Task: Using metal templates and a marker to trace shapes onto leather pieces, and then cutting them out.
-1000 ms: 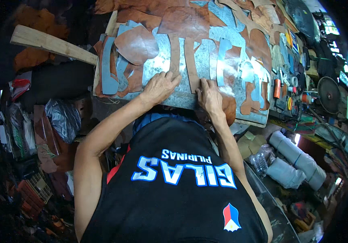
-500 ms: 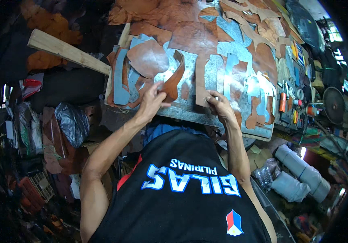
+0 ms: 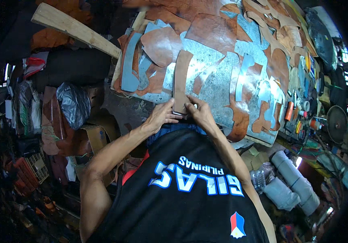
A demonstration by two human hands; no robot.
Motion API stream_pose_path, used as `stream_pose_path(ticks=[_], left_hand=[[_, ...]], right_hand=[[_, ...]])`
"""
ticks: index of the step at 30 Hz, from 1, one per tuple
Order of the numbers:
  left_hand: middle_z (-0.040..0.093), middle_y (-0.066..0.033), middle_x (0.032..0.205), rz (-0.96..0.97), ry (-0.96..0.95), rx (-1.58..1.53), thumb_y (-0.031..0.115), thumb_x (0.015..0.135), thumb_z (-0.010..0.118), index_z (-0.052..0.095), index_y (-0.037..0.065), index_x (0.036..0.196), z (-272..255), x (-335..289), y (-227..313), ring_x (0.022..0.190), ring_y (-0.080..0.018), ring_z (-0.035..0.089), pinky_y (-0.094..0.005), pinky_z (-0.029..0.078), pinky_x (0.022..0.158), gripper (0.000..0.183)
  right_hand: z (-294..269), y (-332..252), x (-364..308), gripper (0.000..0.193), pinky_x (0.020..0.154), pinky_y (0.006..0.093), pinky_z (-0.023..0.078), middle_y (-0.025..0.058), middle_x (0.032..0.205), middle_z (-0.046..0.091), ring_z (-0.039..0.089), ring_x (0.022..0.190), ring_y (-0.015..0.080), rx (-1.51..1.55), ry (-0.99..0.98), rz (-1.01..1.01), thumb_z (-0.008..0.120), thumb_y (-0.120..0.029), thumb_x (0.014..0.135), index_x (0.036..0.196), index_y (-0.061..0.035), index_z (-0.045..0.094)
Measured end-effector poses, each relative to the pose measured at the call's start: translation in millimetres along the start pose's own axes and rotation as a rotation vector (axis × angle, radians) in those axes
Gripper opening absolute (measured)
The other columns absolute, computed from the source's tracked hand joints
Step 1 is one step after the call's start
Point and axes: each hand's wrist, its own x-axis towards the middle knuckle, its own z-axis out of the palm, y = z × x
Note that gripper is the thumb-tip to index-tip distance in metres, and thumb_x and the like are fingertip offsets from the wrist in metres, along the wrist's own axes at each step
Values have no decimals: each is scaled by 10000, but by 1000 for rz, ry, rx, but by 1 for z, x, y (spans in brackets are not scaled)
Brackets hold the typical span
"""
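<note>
Head view: both hands have come together at the near edge of the metal-topped bench (image 3: 218, 87). A second ago they lay flat and apart on it; now the left hand (image 3: 162, 116) and right hand (image 3: 198, 111) pinch the near end of a long brown leather strip (image 3: 180, 79), fingers closed on it. The strip runs from the hands toward 12 o'clock across the sheet. Judging by this, sorting has given way to picking one piece. Other leather cut-outs (image 3: 218, 30) lie at 1 o'clock, a wooden plank (image 3: 74, 28) at 10 o'clock.
</note>
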Motion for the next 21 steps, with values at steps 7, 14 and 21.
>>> stream_pose_path(ticks=[7,14,21], left_hand=[[620,-136,1171,-7,-182,2,264,980,545,452,18,1295,6,16,-19,1004,-230,652,-355,550,843,411],[624,-61,937,121,-73,5,287,888,693,562,58,1077,48,64,15,888,-178,615,-341,527,747,324],[615,-64,850,368,-102,-302,178,897,684,523,59,1065,93,71,67,840,-226,664,-366,569,713,261]], right_hand=[[-9,6,-26,428,892,396,482,310,1133,617,636,1046,352,-90,107,21,591,-248,936,1232,59,569],[-20,-57,-48,453,714,486,524,201,1094,619,640,884,417,-751,65,-173,548,-126,899,1344,-109,464],[-36,-37,-26,618,878,448,492,282,1205,545,584,1044,395,-428,585,-260,583,-103,908,1437,38,298]])
